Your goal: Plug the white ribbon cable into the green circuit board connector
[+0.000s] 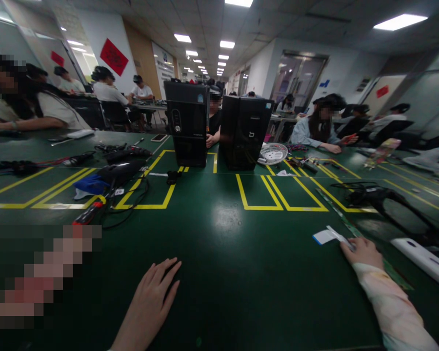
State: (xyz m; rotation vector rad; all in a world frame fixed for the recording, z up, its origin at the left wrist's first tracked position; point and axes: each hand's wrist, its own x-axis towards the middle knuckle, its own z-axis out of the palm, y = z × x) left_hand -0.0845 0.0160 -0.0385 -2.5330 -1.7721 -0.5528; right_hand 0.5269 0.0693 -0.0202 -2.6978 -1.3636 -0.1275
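Note:
My left hand (155, 292) lies over the bare green tabletop, palm down, its fingers stretched out and holding nothing. Farther right, my right hand (366, 251) has its fingers closed on one end of a flat white strip with a blue edge (325, 236), which looks like a ribbon cable. The strip's other end rests on or just above the table; its held end is partly hidden by the fingers. A pale patterned sleeve covers the right forearm.
Two black computer towers (190, 126) stand across the green table, behind yellow tape outlines. Cables and a black-and-blue item (91, 185) lie left. A white bar (424, 261) and black frame-like item (398, 207) lie right. A round basket (272, 153) stands behind; people sit around.

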